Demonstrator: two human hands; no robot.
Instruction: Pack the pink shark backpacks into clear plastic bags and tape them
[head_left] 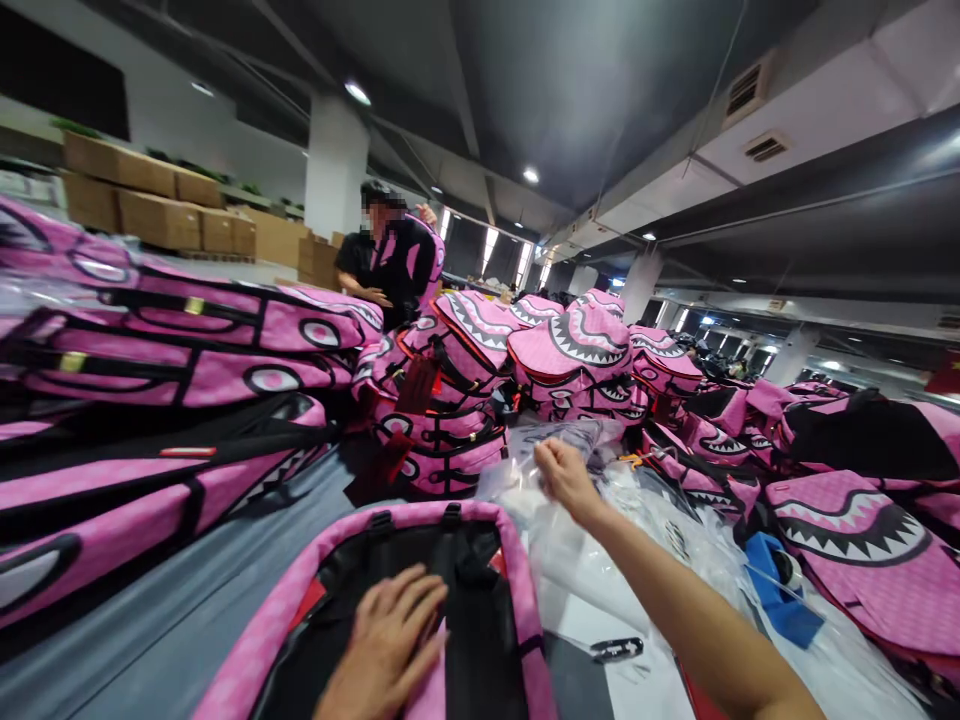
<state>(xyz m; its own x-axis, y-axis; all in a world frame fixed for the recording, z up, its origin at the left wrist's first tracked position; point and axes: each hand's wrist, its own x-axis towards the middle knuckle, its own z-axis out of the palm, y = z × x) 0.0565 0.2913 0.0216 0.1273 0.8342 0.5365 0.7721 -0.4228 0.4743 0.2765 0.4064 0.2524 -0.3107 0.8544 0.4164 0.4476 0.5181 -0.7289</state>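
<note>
A pink backpack with a black padded back [472, 600] lies on the table in front of me. My left hand [390, 640] rests flat on its black panel, fingers stretched out. Farther forward and to the right, my right hand [566, 480] is closed on a clear plastic bag [517, 475], lifting its edge a little above the pile of clear plastic bags [645, 530]. The fingertips of that hand are turned partly away from me. Beside the backpack lie a white sheet [630, 670] and a small black label-like piece [617, 650].
Pink backpacks with shark-mouth prints are stacked at the left [217, 370], ahead [465, 340] and at the right [855, 540]. A blue tape dispenser [780, 590] stands on the plastic. Beyond the stacks a co-worker [390, 260] holds a backpack. Cardboard boxes [157, 215] stand behind.
</note>
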